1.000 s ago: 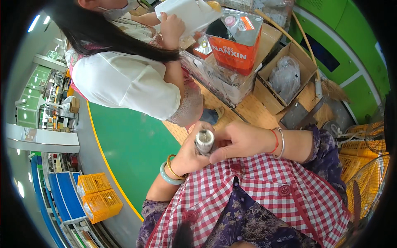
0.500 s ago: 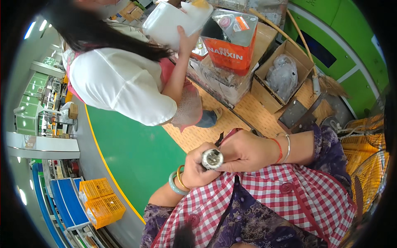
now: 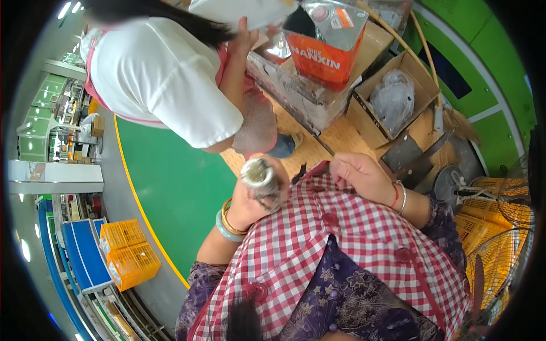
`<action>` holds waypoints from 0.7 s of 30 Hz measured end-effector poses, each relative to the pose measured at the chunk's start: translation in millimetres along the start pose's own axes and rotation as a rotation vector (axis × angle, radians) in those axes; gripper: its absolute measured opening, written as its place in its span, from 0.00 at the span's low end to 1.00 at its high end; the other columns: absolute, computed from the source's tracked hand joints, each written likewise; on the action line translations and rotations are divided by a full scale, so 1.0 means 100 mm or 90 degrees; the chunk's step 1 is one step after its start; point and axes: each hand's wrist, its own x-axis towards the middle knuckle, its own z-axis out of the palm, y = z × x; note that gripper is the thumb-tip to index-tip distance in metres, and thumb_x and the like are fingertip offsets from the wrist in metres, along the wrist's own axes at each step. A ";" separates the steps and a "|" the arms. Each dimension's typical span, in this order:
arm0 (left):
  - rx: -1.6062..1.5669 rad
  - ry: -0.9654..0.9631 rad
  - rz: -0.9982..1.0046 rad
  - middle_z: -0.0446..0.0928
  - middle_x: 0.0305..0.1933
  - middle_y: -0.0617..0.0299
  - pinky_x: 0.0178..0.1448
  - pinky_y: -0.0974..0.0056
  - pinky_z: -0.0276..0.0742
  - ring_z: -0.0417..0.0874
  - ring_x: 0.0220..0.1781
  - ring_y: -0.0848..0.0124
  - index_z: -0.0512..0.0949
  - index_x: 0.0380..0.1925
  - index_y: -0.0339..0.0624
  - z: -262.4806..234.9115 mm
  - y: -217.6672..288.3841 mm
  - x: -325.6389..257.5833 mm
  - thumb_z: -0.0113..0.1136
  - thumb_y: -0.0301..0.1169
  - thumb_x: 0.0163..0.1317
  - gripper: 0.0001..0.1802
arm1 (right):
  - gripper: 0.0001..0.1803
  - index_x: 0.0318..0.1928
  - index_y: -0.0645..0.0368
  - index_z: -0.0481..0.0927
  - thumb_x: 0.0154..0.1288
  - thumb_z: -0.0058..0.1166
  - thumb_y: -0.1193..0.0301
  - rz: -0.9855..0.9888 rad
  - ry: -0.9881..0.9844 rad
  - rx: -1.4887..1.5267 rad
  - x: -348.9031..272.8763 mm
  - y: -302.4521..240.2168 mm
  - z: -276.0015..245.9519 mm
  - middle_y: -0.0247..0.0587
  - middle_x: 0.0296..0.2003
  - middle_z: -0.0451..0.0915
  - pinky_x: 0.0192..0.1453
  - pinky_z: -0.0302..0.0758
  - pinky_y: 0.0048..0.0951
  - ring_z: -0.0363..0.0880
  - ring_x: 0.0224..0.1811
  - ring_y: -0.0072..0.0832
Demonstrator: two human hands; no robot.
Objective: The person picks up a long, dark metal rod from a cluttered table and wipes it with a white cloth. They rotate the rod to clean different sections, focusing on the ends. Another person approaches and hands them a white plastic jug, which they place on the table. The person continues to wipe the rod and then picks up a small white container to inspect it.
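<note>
My left hand (image 3: 242, 207) is closed round a short grey-white cylinder (image 3: 260, 173). Its round end has a pale rim and points up; blur hides what kind of thing it is. A gold bangle and a pale green one circle that wrist. My right hand (image 3: 364, 177) has curled fingers pinching the red-trimmed edge of my red-and-white checked apron (image 3: 364, 219). A red cord and a silver bangle are on the right wrist. The two hands are apart, both in front of my apron.
Ahead on the left stands a person in a white top (image 3: 170, 79), holding a white container (image 3: 244, 12). Beyond are an orange-red metal can (image 3: 321, 54), an open carton (image 3: 364, 111) with a plastic bag, and a broom (image 3: 455, 125). Yellow crates (image 3: 132, 258) stand far left.
My hands have moved apart: the left went left and up with the cylinder, the right moved right, off the cylinder, to the apron edge. The other person's white container sits higher in view.
</note>
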 end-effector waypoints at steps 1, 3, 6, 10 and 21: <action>0.012 -0.031 -0.018 0.71 0.27 0.64 0.30 0.73 0.68 0.71 0.26 0.77 0.70 0.31 0.38 0.01 0.04 0.10 0.61 0.28 0.49 0.12 | 0.14 0.31 0.61 0.71 0.70 0.38 0.65 -0.054 -0.035 -0.056 0.05 -0.02 -0.02 0.31 0.25 0.71 0.32 0.68 0.21 0.69 0.26 0.19; -0.014 -0.030 -0.127 0.71 0.26 0.63 0.32 0.71 0.68 0.70 0.28 0.76 0.68 0.32 0.39 0.08 0.06 0.25 0.67 0.24 0.42 0.18 | 0.14 0.31 0.61 0.71 0.69 0.38 0.65 -0.144 -0.027 -0.101 0.15 -0.19 -0.01 0.34 0.25 0.71 0.32 0.68 0.23 0.71 0.26 0.22; -0.031 -0.047 -0.176 0.73 0.31 0.67 0.38 0.74 0.68 0.72 0.33 0.79 0.71 0.34 0.38 0.14 -0.01 0.39 0.64 0.24 0.45 0.16 | 0.16 0.31 0.63 0.72 0.66 0.44 0.61 -0.243 0.008 -0.170 0.22 -0.33 0.02 0.41 0.25 0.72 0.31 0.69 0.27 0.73 0.26 0.30; -0.067 -0.080 -0.225 0.73 0.35 0.67 0.44 0.72 0.69 0.72 0.39 0.79 0.71 0.40 0.38 0.26 -0.04 0.57 0.64 0.24 0.44 0.20 | 0.18 0.31 0.62 0.73 0.61 0.51 0.57 -0.281 0.061 -0.309 0.22 -0.50 -0.05 0.45 0.24 0.73 0.29 0.69 0.31 0.73 0.26 0.36; -0.017 -0.175 -0.186 0.76 0.31 0.66 0.39 0.72 0.70 0.74 0.33 0.79 0.76 0.32 0.35 0.55 0.00 0.78 0.61 0.21 0.43 0.12 | 0.14 0.29 0.63 0.74 0.65 0.47 0.65 -0.173 0.058 -0.058 -0.05 -0.21 -0.32 0.37 0.20 0.73 0.26 0.67 0.25 0.71 0.21 0.23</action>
